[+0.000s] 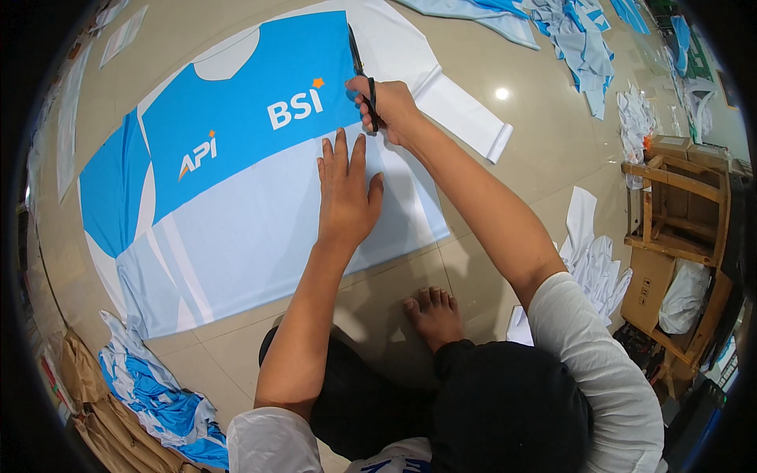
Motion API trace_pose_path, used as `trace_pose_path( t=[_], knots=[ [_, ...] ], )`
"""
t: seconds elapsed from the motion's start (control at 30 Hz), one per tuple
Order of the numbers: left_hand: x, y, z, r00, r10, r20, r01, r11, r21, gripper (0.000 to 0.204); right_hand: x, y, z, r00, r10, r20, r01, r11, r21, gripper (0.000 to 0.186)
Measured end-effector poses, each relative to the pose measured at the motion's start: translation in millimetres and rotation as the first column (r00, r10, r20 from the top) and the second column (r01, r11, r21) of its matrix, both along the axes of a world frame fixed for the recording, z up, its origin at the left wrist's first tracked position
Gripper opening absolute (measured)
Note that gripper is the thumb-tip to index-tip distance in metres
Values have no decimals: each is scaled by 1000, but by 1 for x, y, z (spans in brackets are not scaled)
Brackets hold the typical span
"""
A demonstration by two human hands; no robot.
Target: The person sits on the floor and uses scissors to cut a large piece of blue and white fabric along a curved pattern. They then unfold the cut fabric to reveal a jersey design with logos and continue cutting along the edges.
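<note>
A wide sheet of printed jersey fabric [236, 229], bright blue above and pale blue below, lies spread on the tiled floor. Pressed flat on it with fingers spread is my left hand [344, 189], near the line between the two blues. My right hand [390, 110] grips black-handled scissors [372, 106] at the fabric's right edge. Their dark blades [355, 51] point away from me along the border between the bright blue and the white fabric [394, 47]. How far the blades are parted is hard to make out.
A white strip of fabric [473, 122] trails right, ending in a rolled edge. Blue and white scraps [572, 43] lie at the far right, with another heap [162, 386] at the near left. White scraps [591, 260] sit beside a wooden stool [682, 205] and a cardboard box [648, 284].
</note>
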State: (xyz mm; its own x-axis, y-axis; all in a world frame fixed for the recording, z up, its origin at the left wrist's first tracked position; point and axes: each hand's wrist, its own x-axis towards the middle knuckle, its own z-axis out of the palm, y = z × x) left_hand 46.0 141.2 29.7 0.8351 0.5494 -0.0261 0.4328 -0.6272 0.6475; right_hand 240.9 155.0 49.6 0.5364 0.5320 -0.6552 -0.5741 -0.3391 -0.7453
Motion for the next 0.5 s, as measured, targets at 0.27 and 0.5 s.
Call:
trace_pose_path(
  t=[0.27,0.5],
  knots=[
    [0,0,1,1000,5,2,-5,1000,-14,68,4,8,-3,1000,1,1,-1,1000,-1,31],
    [1,0,3,1000,6,-18,-6,1000,-17,67,5,9,-7,1000,-2,22,2,1000,11,26]
  ],
)
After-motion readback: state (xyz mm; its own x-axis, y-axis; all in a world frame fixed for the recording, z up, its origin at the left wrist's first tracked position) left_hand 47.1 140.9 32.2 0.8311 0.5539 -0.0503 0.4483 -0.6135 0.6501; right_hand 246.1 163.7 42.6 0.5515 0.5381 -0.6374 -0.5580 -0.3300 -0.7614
